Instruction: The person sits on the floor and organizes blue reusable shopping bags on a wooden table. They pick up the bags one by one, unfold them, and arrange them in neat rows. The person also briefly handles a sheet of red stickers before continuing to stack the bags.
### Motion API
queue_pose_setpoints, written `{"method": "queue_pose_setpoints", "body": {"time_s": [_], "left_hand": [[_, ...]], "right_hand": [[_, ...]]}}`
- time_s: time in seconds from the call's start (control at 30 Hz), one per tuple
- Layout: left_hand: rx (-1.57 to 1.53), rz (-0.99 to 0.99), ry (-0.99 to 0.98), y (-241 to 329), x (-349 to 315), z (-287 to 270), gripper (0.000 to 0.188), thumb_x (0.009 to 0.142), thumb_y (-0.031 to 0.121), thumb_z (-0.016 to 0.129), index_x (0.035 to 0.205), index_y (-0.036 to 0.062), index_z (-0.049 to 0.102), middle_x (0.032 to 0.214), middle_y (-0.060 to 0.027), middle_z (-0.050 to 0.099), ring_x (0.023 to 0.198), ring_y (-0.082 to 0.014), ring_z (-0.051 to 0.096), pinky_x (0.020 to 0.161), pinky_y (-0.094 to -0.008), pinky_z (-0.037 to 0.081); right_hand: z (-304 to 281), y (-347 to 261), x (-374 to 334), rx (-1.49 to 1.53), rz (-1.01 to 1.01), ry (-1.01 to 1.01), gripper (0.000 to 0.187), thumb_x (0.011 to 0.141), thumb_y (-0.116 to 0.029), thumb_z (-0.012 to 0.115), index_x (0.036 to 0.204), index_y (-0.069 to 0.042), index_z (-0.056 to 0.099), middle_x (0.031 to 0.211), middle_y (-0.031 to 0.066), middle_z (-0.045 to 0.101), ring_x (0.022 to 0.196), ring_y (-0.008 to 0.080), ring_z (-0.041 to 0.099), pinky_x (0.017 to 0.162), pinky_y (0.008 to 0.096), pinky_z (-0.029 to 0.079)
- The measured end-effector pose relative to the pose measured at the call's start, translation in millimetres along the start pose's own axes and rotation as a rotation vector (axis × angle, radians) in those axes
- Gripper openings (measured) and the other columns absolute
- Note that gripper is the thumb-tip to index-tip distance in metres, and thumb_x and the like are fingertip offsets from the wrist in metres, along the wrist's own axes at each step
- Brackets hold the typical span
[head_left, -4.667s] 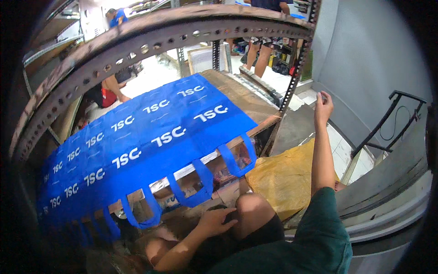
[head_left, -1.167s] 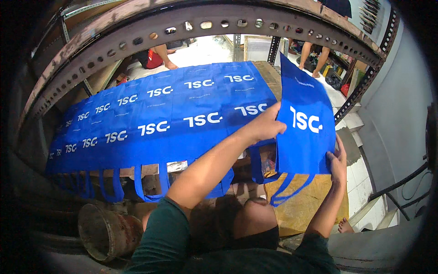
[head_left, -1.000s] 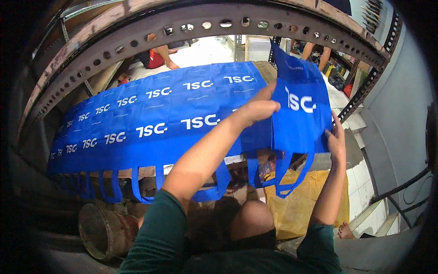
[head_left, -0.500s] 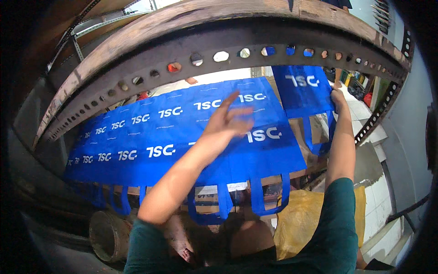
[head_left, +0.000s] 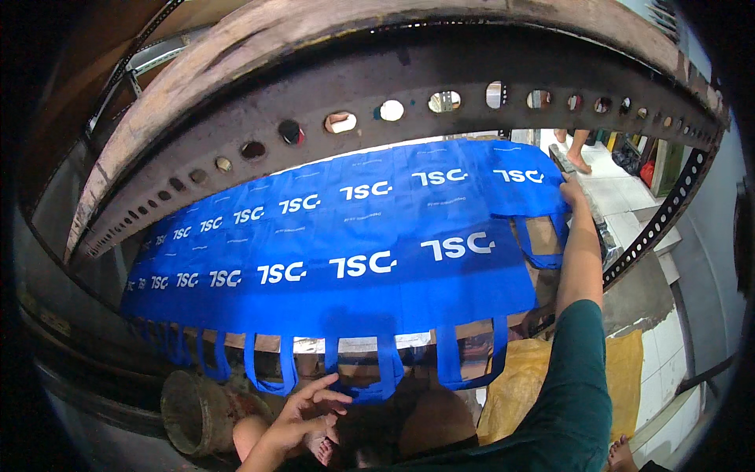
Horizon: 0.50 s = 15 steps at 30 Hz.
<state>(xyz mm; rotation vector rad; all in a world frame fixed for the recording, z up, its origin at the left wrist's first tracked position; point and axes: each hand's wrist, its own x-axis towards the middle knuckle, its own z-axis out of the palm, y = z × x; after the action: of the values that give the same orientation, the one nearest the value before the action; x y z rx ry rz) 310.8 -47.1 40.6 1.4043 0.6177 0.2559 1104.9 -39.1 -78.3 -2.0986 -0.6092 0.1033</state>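
Bags of blue cloth [head_left: 338,232] lie flat, apparently in two overlapping rows, across the worktop [head_left: 541,236], with loop handles [head_left: 447,354] hanging over its near edge. One bag [head_left: 523,193] lies at the far right corner, its handles toward the near side. The right hand [head_left: 573,193] is at that bag's right edge; whether its fingers pinch the cloth cannot be told. The left hand [head_left: 308,418], empty, hovers in front of the near edge by the handles, fingers loosely spread. The cloth looks light, thin and soft, likely to crease or slide rather than break; a side edge or corner seems the best hold. Bold white lettering is legible on the bags, with smaller, fainter print above or below.
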Motion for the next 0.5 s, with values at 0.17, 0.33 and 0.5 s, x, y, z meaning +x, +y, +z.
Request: {"method": "queue_pose_setpoints", "body": {"time_s": [0.17,0.33,0.5], "left_hand": [[-0.023,-0.013,0.007,-7,-10,7,0.068,0.083,-0.004,0.060,0.142,0.0063,0.028,0.123,-0.0172,0.053,0.103,-0.0226,0.056,0.078,-0.0318,0.053],[0.017,-0.007,0.040,-29,-24,1,0.068,0.084,-0.002,0.062,0.142,0.0066,0.029,0.122,-0.0156,0.055,0.102,-0.0216,0.057,0.079,-0.0308,0.050],[-0.005,0.013,-0.031,-34,-5,2,0.069,0.083,0.001,0.064,0.142,0.0069,0.030,0.122,-0.0143,0.056,0.101,-0.0210,0.059,0.084,-0.0321,0.048]], "right_hand": [[-7,3,-12,0.060,-0.378,0.095,0.063,0.071,0.002,0.042,0.133,-0.007,0.048,0.119,0.0209,0.058,0.109,0.0267,0.057,0.092,0.0332,0.043],[23,-32,-45,0.408,-0.369,-0.048,0.071,0.064,0.008,0.038,0.134,-0.003,0.044,0.121,0.0149,0.055,0.108,0.0204,0.053,0.092,0.0265,0.040],[-1,-1,3,0.216,-0.155,-0.118,0.073,0.065,0.007,0.036,0.136,-0.005,0.042,0.118,0.0137,0.057,0.084,0.0167,0.057,0.072,0.0237,0.046]]}}
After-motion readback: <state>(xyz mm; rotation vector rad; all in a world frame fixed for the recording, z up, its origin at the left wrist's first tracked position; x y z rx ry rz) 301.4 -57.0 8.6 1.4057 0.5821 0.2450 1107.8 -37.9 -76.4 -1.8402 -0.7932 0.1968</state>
